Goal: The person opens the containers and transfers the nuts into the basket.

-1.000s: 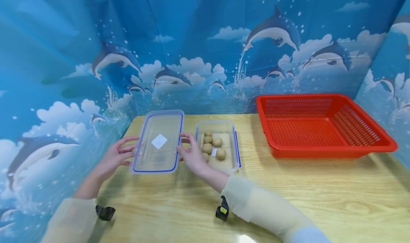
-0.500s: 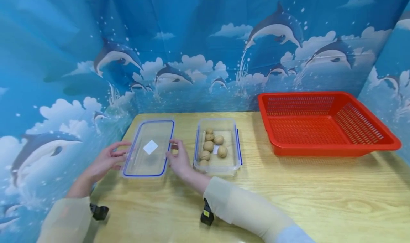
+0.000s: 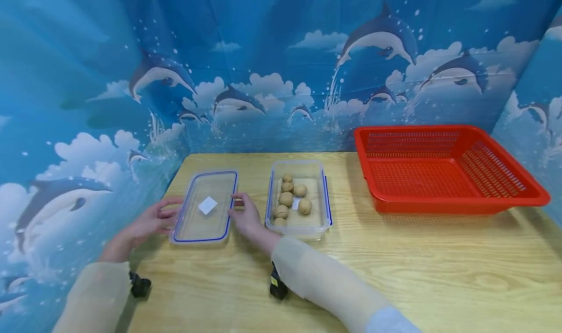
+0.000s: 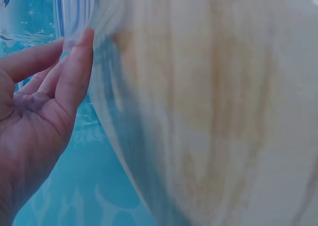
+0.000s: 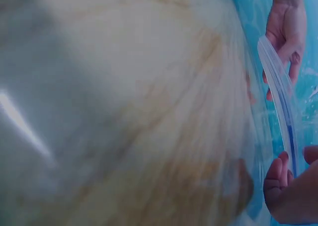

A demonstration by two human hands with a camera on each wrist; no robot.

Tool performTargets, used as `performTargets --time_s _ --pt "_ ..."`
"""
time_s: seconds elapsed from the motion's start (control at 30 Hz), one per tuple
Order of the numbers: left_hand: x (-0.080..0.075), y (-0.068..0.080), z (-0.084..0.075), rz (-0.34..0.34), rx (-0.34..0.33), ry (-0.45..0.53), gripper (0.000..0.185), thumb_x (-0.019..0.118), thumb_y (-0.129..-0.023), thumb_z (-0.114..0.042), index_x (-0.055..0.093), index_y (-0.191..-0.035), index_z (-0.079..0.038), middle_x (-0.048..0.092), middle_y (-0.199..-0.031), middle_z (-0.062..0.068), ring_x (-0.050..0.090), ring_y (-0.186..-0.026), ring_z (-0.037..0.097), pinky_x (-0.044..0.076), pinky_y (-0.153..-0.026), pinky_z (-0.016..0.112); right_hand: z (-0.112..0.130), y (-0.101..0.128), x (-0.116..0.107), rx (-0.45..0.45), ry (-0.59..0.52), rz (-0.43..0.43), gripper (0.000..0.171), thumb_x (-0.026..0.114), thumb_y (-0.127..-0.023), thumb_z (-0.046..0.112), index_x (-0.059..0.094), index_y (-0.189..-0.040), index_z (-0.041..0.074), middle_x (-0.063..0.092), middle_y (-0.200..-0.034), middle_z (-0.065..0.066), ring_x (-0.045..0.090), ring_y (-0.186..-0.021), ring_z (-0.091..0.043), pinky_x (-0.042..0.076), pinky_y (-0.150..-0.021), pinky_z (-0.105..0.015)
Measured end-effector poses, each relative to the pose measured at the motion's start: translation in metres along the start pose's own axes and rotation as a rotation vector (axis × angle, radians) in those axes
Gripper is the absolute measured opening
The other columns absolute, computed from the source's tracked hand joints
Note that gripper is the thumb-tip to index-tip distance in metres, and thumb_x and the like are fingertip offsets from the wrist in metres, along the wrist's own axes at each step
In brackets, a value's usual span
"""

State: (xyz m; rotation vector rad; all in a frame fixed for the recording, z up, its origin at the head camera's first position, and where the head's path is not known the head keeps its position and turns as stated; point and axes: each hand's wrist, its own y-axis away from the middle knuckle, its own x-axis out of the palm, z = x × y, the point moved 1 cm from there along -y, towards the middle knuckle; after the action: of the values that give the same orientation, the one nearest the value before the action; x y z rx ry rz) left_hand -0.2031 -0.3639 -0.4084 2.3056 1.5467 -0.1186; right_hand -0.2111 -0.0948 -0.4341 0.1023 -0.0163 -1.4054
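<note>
A clear plastic lid (image 3: 204, 225) with a blue seal and a white diamond-shaped label lies low at the left of the wooden table. My left hand (image 3: 151, 223) pinches its left edge, and in the left wrist view the left fingertips (image 4: 84, 42) meet the lid's rim. On the opposite side, my right hand (image 3: 248, 220) grips the right edge between thumb and fingers. The right wrist view shows the lid (image 5: 280, 102) edge-on, between both hands. Just right of it stands a clear container (image 3: 298, 231) with several walnuts (image 3: 286, 199) inside.
A red perforated plastic basket (image 3: 448, 206) stands at the right rear of the table (image 3: 395, 274). Behind the table hangs a blue curtain (image 3: 272, 30) printed with dolphins, which also runs along the left side.
Both hands have brought the lid down and to the left, away from the container. It now lies flatter and lower. The container and basket stay in place.
</note>
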Motion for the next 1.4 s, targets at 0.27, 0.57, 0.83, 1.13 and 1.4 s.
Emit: performTargets --time_s 0.27,0.57,0.83,1.13,1.4 --pt "0.005 0.002 0.002 0.017 0.010 -0.001 0.058 0.051 -0.097 0.003 0.019 -0.145 0.011 0.022 -0.144 0.043 0.058 -0.105 0.017 0.055 -0.078 0.035 -0.006 -0.006 -0.002 -0.020 0.198 -0.010 0.036 0.070 -0.085 -0.001 0.061 -0.119 0.008 0.063 -0.109 -0.007 0.060 -0.102 -0.022 0.050 -0.086 -0.030" --pt "0.009 0.000 0.001 -0.009 -0.003 -0.063 0.061 0.054 -0.093 0.003 0.020 -0.142 0.017 0.026 -0.141 0.042 0.041 -0.125 0.042 0.054 -0.083 0.036 -0.007 -0.008 -0.008 -0.074 0.306 -0.015 0.028 0.074 -0.083 0.000 0.065 -0.108 0.005 0.065 -0.099 -0.005 0.060 -0.094 -0.018 0.047 -0.084 -0.024" --pt "0.007 -0.003 0.000 -0.014 -0.019 -0.094 0.062 0.057 -0.092 0.004 0.022 -0.142 0.018 0.031 -0.138 0.042 0.049 -0.117 0.034 0.054 -0.083 0.036 -0.003 -0.009 -0.011 -0.059 0.414 -0.009 0.021 0.075 -0.084 0.006 0.068 -0.103 0.008 0.061 -0.085 0.003 0.056 -0.081 -0.013 0.046 -0.078 -0.024" --pt "0.006 -0.001 0.001 -0.025 0.003 -0.135 0.061 0.058 -0.092 0.002 0.025 -0.141 0.017 0.034 -0.136 0.041 0.052 -0.113 0.032 0.054 -0.081 0.036 -0.002 -0.004 -0.010 -0.102 0.375 -0.026 0.018 0.074 -0.084 0.005 0.068 -0.102 0.005 0.060 -0.085 0.000 0.056 -0.081 -0.014 0.047 -0.077 -0.025" --pt "-0.003 0.008 -0.004 -0.081 0.091 -0.265 0.055 0.055 -0.096 -0.004 0.030 -0.142 0.015 0.039 -0.135 0.038 0.052 -0.107 0.025 0.053 -0.078 0.036 0.017 0.007 -0.005 -0.100 0.216 -0.019 0.025 0.072 -0.084 -0.001 0.067 -0.108 0.000 0.062 -0.094 -0.010 0.055 -0.075 -0.010 0.049 -0.065 -0.019"
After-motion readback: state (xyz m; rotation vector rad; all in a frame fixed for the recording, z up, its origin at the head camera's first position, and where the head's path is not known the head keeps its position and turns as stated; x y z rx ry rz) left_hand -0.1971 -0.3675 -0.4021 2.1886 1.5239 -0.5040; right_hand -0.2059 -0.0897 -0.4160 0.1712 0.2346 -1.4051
